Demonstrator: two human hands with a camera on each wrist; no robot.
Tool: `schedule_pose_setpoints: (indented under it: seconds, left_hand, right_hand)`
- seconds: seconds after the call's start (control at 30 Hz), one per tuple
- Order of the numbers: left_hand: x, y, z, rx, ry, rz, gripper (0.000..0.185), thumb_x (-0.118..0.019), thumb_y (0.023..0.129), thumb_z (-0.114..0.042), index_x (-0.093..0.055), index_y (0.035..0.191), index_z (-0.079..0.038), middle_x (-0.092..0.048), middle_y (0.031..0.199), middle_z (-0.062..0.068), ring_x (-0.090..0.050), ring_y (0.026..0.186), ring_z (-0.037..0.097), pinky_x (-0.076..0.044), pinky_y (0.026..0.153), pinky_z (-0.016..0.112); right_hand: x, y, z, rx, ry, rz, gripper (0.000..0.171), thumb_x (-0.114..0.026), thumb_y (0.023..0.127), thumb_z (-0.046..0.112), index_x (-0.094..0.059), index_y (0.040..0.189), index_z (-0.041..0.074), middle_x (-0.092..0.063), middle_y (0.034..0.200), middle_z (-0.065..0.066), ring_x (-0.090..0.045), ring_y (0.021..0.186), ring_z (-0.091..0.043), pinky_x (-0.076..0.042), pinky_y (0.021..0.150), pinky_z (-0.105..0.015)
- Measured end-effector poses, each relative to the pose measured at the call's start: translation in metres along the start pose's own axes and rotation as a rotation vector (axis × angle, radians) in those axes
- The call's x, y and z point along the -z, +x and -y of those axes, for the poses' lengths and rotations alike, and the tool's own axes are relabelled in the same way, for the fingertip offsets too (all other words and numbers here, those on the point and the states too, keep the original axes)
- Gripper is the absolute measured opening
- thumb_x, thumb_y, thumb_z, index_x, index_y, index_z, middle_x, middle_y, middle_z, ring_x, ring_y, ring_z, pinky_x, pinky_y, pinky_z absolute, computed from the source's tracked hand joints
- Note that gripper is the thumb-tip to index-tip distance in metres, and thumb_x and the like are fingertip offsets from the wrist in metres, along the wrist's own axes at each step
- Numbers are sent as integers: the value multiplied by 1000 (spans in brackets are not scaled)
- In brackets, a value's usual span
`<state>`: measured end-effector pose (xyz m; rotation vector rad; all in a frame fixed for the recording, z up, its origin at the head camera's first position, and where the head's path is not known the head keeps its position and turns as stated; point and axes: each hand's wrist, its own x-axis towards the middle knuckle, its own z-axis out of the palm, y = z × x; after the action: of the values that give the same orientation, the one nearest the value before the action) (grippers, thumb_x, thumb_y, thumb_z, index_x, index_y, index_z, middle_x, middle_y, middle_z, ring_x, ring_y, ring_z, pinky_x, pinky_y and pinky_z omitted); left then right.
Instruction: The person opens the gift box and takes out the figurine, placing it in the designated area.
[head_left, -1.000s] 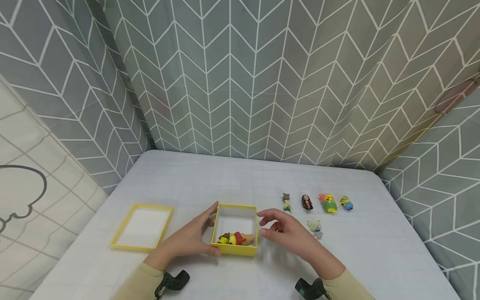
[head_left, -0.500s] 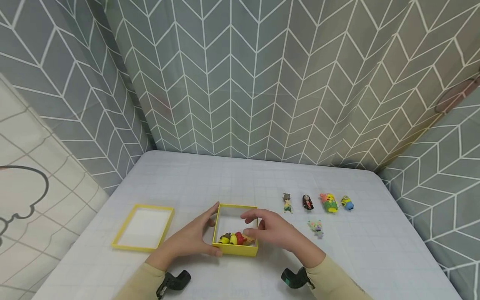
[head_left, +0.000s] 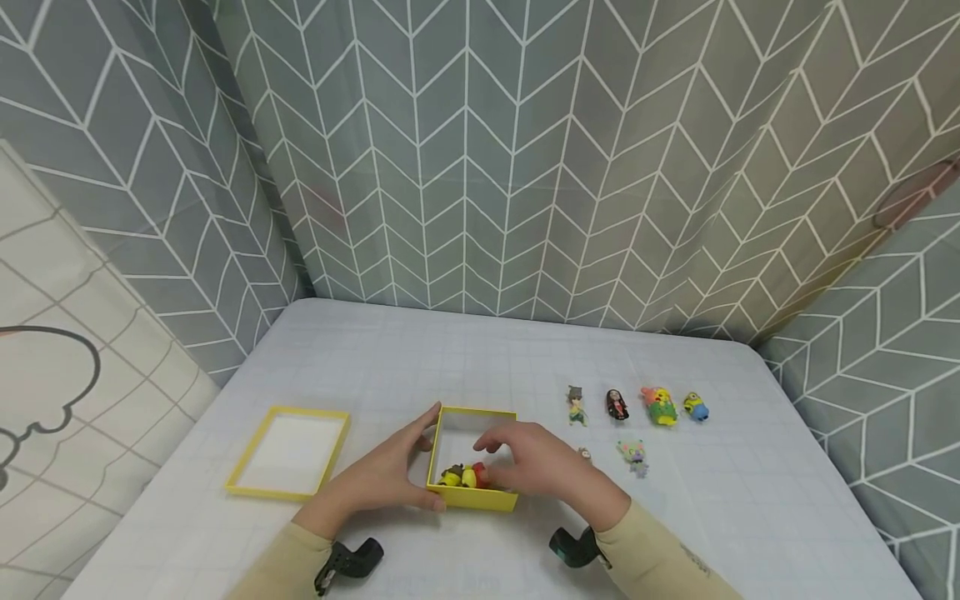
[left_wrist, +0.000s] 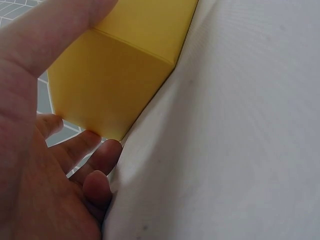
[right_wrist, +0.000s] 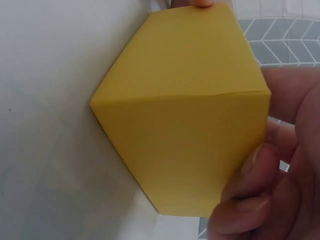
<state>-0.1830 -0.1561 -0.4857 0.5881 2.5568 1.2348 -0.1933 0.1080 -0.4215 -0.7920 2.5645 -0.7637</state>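
Observation:
My left hand (head_left: 397,467) grips the left side of a yellow box (head_left: 480,500), its thumb on the front wall and its fingers along the side. In the left wrist view, several fingertips touch the box's yellow wall (left_wrist: 105,85). Inside the box, small yellow figures (head_left: 452,476) and a red figure (head_left: 480,474) lie along the front. My right hand (head_left: 536,462) reaches over the right wall, with a gap between index finger and thumb beside the red figure. It covers the box's right front corner. In the right wrist view, curled fingers (right_wrist: 260,170) rest outside the box wall.
A yellow-rimmed lid (head_left: 288,454) lies at left. To the right stand a grey-haired figure (head_left: 576,406), a dark-haired doll (head_left: 617,405), a large green-and-yellow figure (head_left: 659,407), a minion figure (head_left: 695,407) and a pale green figure (head_left: 633,457). A small figure (head_left: 585,454) peeks from behind my right wrist.
My right hand has moved left from beside the box to inside its right part, now covering the tan figure there. The left hand keeps its grip. A small figure has come into sight behind my right wrist.

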Motion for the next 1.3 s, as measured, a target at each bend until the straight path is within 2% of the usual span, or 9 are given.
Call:
schedule_pose_setpoints:
  seconds: [0.33,0.53,0.63,0.87,1.0,1.1,1.2,1.3]
  left_hand:
    - [0,0,-1,7,3,3,136,-90,54,-61,-13,160,-27,-30,157,-9,-47,121,14,-37,106,49]
    - [0,0,-1,15,7,4,136,-90,54,-62,-12,160,-28,-30,156,-9,-47,121,14,-36,106,49]
    - [0,0,-2,22,8,5,136,-90,54,-63,-12,160,-28,-30,156,-9,-47,121,14,-36,106,49]
    - [0,0,-1,28,1,16,136,-90,55,-60,-11,160,-28,-27,158,-8,-46,123,14,-35,107,48]
    - [0,0,-1,25,-1,16,135,-91,55,-59,-11,160,-28,-27,158,-7,-46,123,15,-35,107,50]
    - [0,0,-2,28,-4,15,135,-91,55,-59,-12,160,-28,-28,158,-7,-46,123,15,-35,107,50]
    - [1,0,-3,28,-4,15,135,-91,55,-59,-12,160,-28,-28,158,-8,-47,122,15,-36,106,49]
    - [1,0,-2,20,-4,13,136,-91,54,-60,-12,160,-28,-28,158,-10,-47,121,13,-36,106,48]
  right_hand:
    - [-2,6,-1,52,-75,80,25,-82,83,20,-75,107,21,-67,98,15,-62,92,-8,-52,80,-28]
    - [-3,9,-3,67,-111,74,24,-82,82,23,-75,104,21,-64,88,15,-58,79,-3,-50,74,-25]
    - [-3,9,-4,68,-93,60,23,-81,83,27,-74,104,21,-64,88,16,-59,82,-4,-50,75,-26]
    - [-2,9,-10,2,27,28,31,-79,83,36,-71,109,23,-66,98,16,-61,99,-11,-50,86,-35]
    - [4,9,-12,-23,98,6,39,-76,85,38,-69,118,18,-68,102,12,-61,103,-14,-50,85,-36]
    - [9,9,-14,-48,209,-13,44,-74,87,40,-67,123,17,-68,106,9,-60,105,-17,-50,83,-38]
    - [12,7,-16,-86,375,-30,44,-72,89,38,-63,127,19,-67,109,3,-61,99,-19,-51,76,-39]
    - [16,5,-17,-123,526,-49,44,-69,91,36,-59,132,21,-66,107,-3,-61,81,-21,-49,63,-35]
